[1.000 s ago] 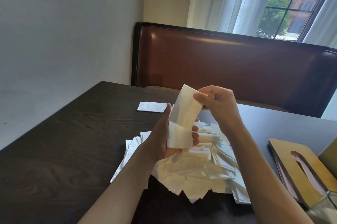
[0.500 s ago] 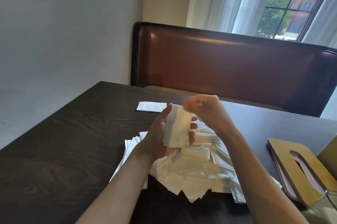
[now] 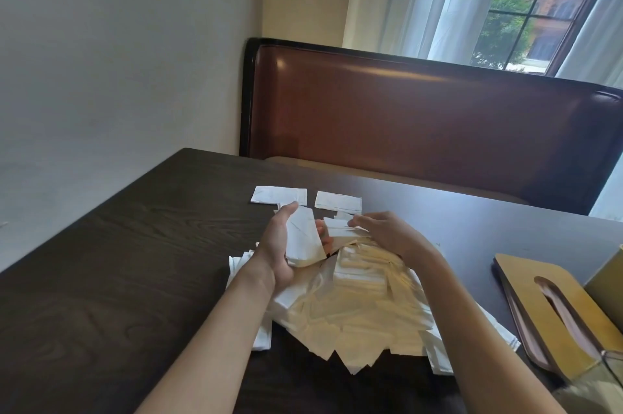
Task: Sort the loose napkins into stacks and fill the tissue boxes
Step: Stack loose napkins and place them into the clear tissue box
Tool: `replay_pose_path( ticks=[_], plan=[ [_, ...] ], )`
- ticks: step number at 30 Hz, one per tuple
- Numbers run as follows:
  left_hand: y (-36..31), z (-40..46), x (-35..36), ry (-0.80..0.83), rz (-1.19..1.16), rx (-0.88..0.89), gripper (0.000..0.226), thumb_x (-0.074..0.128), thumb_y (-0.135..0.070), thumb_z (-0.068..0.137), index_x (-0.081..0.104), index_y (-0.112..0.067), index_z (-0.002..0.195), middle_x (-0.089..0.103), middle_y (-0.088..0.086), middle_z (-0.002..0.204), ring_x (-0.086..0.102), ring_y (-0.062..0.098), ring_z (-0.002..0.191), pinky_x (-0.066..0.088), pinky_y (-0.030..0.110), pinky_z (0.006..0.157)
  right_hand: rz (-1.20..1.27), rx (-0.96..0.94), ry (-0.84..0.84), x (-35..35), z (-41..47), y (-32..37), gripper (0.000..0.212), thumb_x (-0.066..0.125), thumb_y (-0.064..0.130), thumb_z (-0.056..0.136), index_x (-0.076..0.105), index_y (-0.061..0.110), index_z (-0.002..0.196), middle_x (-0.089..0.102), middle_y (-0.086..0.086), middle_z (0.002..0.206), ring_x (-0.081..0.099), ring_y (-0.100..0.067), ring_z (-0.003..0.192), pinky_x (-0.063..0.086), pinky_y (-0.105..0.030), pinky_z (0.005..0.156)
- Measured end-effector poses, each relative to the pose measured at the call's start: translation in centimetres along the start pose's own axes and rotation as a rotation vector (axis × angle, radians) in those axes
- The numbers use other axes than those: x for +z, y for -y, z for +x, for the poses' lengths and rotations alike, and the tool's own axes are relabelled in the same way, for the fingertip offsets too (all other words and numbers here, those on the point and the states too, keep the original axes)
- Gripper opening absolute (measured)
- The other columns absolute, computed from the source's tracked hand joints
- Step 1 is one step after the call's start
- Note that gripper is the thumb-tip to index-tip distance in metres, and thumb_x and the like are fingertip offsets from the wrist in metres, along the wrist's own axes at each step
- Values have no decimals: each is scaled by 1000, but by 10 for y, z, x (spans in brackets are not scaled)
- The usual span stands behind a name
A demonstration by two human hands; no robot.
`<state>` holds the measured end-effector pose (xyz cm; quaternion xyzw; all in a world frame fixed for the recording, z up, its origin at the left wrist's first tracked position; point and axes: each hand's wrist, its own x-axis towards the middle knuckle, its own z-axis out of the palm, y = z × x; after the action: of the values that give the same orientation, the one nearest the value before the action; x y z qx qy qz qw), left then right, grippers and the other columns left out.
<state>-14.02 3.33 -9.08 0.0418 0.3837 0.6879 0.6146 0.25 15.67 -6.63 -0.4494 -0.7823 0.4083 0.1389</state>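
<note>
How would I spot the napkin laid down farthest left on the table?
Start at the dark table and the big loose napkin pile. Beyond the left hand lie two flat napkins; yours is the left flat napkin, nearer the wall.

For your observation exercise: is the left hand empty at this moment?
No, the left hand holds a small stack of folded napkins above the loose pile.

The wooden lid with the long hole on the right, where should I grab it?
Probably by its left long edge. The wooden lid lies flat and thin on the dark table, that edge bare and facing the right hand. Its far side sits against other things.
</note>
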Motion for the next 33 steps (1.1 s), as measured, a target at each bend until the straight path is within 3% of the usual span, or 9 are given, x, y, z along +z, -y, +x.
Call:
replay_pose_path(
  ticks=[5,8,12,16,19,22,26,30,33],
  plan=[
    [-1,-1,-3,36,-35,-54,62,59,-52,93,63,2,123,60,21,111,65,37,90,62,51,72,22,6,33,-2,-4,2,35,50,39,101,78,18,103,70,-20,111,52,-24,77,37,-26,61],
    [-1,-1,-4,54,-16,-58,67,59,-52,92,61,2,131,60,22,112,61,36,98,59,49,80,33,-1,44,-5,-4,3,38,49,41,102,79,18,99,74,-8,109,62,-24,86,43,-24,70],
    [2,3,-4,91,75,-74,68,59,-53,92,60,2,131,66,25,107,66,38,94,51,47,98,41,-9,81,-6,-6,9,42,48,42,102,80,17,91,75,0,100,59,-11,75,44,-23,70],
    [-2,-2,-3,121,4,12,57,60,-48,92,63,2,119,68,22,103,70,38,87,60,46,82,214,-69,-47,-11,-6,10,38,50,36,102,78,15,90,74,1,94,62,-12,85,45,-20,72],
    [-11,-6,-4,200,-56,242,55,58,-46,93,61,-1,124,66,16,114,67,30,91,60,40,76,328,-124,-163,-17,-3,12,27,53,34,101,73,21,89,73,0,103,65,-18,102,49,-25,81],
    [-14,-13,1,295,-74,340,55,55,-49,92,58,-8,129,66,14,118,68,28,95,60,39,76,453,-144,-145,-19,-3,16,28,55,37,99,71,15,107,72,-7,110,66,-22,106,54,-31,91],
    [-9,-16,4,344,-15,315,50,56,-50,89,69,-12,118,68,14,118,66,28,100,61,41,77,703,-118,6,-23,-11,26,36,59,39,96,68,8,113,71,-9,96,69,-21,88,57,-32,74],
    [-5,-15,5,319,35,291,51,56,-50,89,68,-11,120,68,11,113,67,25,88,59,40,73,705,-188,-9,-25,-17,30,21,68,9,90,68,2,109,72,-11,93,69,-23,84,57,-35,67],
    [-4,-11,3,278,-3,278,52,56,-52,90,70,-8,115,70,10,108,69,22,88,57,36,75,695,-195,-43,-27,-18,30,19,70,1,85,69,0,104,72,-14,94,69,-26,86,57,-36,68]
  ],
)
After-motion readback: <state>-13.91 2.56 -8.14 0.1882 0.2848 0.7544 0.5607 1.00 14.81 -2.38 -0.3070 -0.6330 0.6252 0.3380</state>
